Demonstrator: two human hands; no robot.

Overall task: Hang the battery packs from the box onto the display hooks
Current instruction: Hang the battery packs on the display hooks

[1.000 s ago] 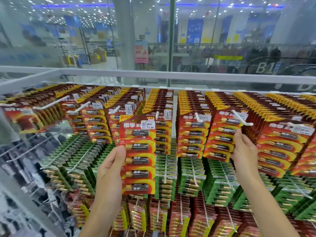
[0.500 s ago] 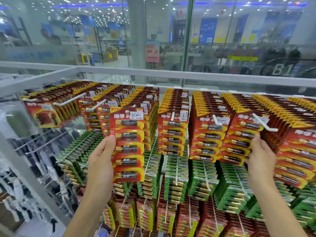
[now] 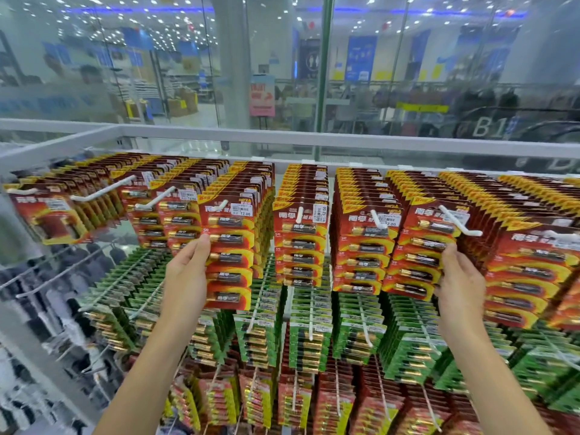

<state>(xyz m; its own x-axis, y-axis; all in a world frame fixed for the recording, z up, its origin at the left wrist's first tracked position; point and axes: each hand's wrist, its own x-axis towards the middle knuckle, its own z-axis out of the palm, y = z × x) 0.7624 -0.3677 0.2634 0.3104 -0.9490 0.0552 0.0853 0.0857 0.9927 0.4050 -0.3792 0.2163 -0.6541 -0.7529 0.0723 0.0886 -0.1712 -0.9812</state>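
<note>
Raised onto the hook, the battery pack sits pinched in the left hand grip; the right hand grip seemingly pinches hanging packs right of that hook.

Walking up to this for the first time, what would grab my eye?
Rows of red packs hang on white hooks across the top, with green packs in the row beneath. In front, the left hand holds a single pack up at a hook left of centre, while the right hand grips a hung stack on the right. Behind stands a glass wall.
</note>
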